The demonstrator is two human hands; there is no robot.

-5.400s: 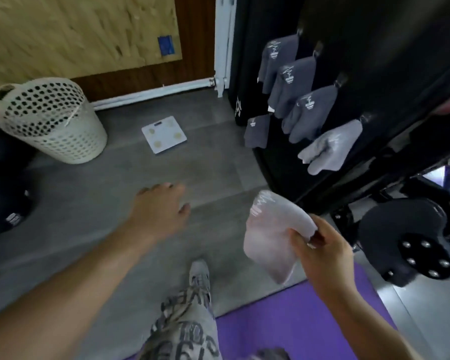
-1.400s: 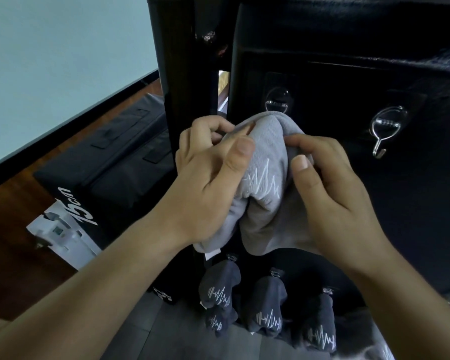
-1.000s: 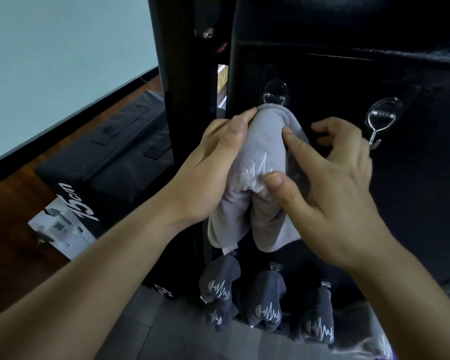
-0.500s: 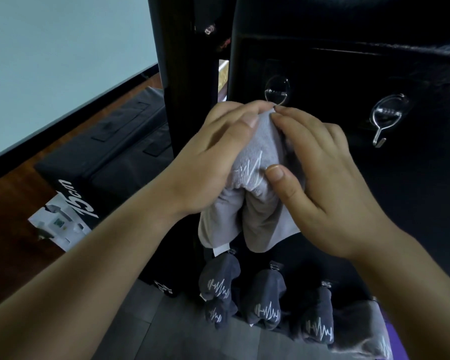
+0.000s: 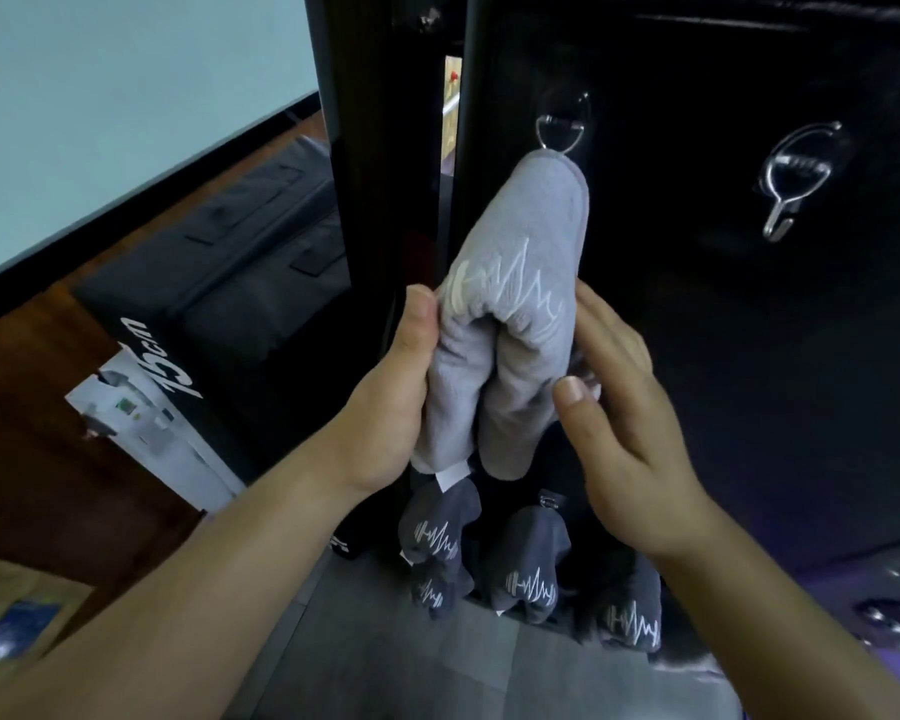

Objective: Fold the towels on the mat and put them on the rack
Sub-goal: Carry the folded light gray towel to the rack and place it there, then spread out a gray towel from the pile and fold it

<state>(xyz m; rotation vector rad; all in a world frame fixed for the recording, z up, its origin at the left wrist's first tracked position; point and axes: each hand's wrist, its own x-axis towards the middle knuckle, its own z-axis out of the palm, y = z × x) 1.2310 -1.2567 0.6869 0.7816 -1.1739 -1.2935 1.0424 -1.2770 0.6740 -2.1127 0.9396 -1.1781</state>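
The left hand (image 5: 385,407) pinches, the right hand's (image 5: 624,449) straight fingers (image 5: 609,330) press, a limp grey folded cloth towel (image 5: 515,236) between them, probably best gripped mid-fold.

The place looks like a gym or fitness room. A black padded panel (image 5: 749,356) fills the right of the frame and carries metal hooks (image 5: 796,179). A grey towel (image 5: 515,314) at centre reaches up to one hook. Dark towels (image 5: 528,574) hang at bottom centre, each stitched with a dumbbell-and-pulse logo. At left sits a black padded block (image 5: 219,283) marked "15cm".
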